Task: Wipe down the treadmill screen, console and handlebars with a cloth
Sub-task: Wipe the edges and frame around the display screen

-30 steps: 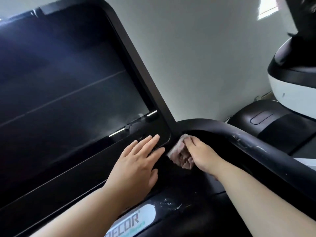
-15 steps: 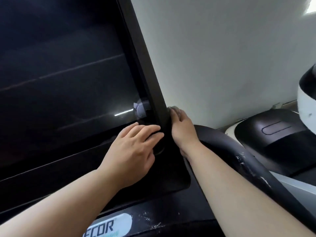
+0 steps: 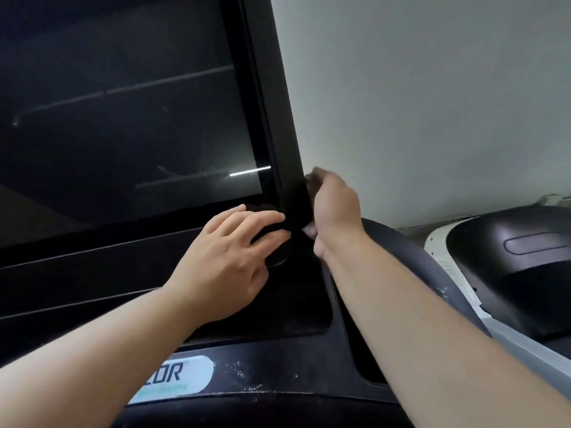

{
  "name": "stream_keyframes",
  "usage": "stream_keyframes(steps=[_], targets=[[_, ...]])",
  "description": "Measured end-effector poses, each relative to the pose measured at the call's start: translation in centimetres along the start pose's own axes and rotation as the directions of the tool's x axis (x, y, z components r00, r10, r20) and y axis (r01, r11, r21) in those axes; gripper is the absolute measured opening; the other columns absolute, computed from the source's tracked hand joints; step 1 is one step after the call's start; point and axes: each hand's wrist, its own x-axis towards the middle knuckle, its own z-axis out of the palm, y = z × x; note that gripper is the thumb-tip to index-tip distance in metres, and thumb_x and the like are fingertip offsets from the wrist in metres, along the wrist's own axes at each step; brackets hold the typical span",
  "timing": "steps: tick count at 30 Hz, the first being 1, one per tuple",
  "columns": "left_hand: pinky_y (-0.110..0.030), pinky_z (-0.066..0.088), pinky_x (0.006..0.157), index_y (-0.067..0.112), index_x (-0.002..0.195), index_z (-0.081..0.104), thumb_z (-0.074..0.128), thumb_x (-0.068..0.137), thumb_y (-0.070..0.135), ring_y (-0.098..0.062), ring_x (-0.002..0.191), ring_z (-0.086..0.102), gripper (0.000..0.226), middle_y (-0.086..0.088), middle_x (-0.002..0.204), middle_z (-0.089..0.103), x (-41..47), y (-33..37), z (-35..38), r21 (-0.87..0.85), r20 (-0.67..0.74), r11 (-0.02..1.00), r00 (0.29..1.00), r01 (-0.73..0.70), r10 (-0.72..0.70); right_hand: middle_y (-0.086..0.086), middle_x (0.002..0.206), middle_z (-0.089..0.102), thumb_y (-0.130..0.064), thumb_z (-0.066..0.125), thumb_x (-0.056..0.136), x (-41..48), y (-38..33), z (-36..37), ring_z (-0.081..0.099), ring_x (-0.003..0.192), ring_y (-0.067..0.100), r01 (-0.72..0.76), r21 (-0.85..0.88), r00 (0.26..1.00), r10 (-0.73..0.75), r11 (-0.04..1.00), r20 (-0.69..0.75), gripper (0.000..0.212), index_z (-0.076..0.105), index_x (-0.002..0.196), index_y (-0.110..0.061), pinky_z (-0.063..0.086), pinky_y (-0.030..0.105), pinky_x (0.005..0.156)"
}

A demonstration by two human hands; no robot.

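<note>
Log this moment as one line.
stage: screen frame, right edge | right hand: holds cloth against frame | left hand: flat on console below screen | handlebar: white flecks showing

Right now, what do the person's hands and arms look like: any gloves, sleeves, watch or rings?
Both are bare. The left hand and right hand wear no gloves, and no rings show on the fingers in view. The left forearm and right forearm are uncovered to the frame's edge: no sleeve, watch or wristband in sight.
</note>
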Motion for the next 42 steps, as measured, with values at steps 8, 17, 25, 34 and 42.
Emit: stream_keyframes(steps=[8,17,25,34,42], targets=[[-0.04,0.028,0.113,0.021,0.134,0.055,0.047,0.078,0.016,-0.016,0.13,0.043,0.057,0.001,0.144,0.045,-0.5,-0.9,-0.2,0.019,0.097,0.997,0.992,-0.078,0.076,-0.004,0.107,0.072,-0.034,0.05,0.095,-1.4,5.5,-2.4,0.066,0.105,0.012,0.144,0.093,0.989,-0.147,0.985,0.021,0.026,0.067,0.111,-0.026,0.048,0.039,0.099],[-0.039,0.02,0.117,0.022,0.143,0.043,0.04,0.08,0.009,-0.014,0.14,0.032,0.064,0.003,0.151,0.038,-1.5,-0.8,0.8,-0.053,0.061,0.996,0.996,-0.068,0.071,-0.008,0.088,0.071,-0.035,0.043,0.095,-4.6,7.4,-4.0,0.068,0.079,0.01,-0.118,0.151,0.993,0.117,0.981,0.016,0.024,0.066,0.092,-0.028,0.051,0.026,0.062],[-0.035,0.013,0.117,0.028,0.147,0.032,0.032,0.077,0.018,-0.012,0.143,0.023,0.071,0.005,0.152,0.035,-3.9,-2.3,0.4,-0.16,0.095,0.987,0.994,-0.033,0.049,-0.024,0.1,0.059,-0.013,0.043,0.093,-5.3,1.6,2.0,0.056,0.094,-0.001,0.544,-0.178,0.828,-0.559,0.82,-0.049,0.039,0.048,0.127,-0.03,0.045,0.022,0.084],[-0.033,-0.019,0.114,0.037,0.151,0.001,0.035,0.09,0.014,0.0,0.141,-0.02,0.074,0.018,0.156,-0.013,-5.8,-4.2,0.2,-0.167,0.262,0.969,0.939,-0.184,0.224,-0.01,0.161,0.002,-0.008,0.039,0.098,-12.4,13.8,-1.0,0.017,0.146,0.012,0.217,-0.78,0.918,-0.395,0.587,-0.042,0.063,0.014,0.152,-0.029,0.023,0.018,0.111],[-0.031,0.03,0.11,0.031,0.141,0.045,0.04,0.085,0.026,-0.01,0.132,0.044,0.057,0.012,0.15,0.038,-9.0,-4.8,-0.2,-0.147,0.165,0.963,0.954,-0.228,0.251,-0.002,0.112,0.05,-0.018,0.062,0.089,-11.9,8.9,-0.1,0.053,0.079,0.004,0.195,-0.662,0.754,-0.543,0.723,-0.371,0.021,0.052,0.106,-0.024,0.039,0.004,0.058]])
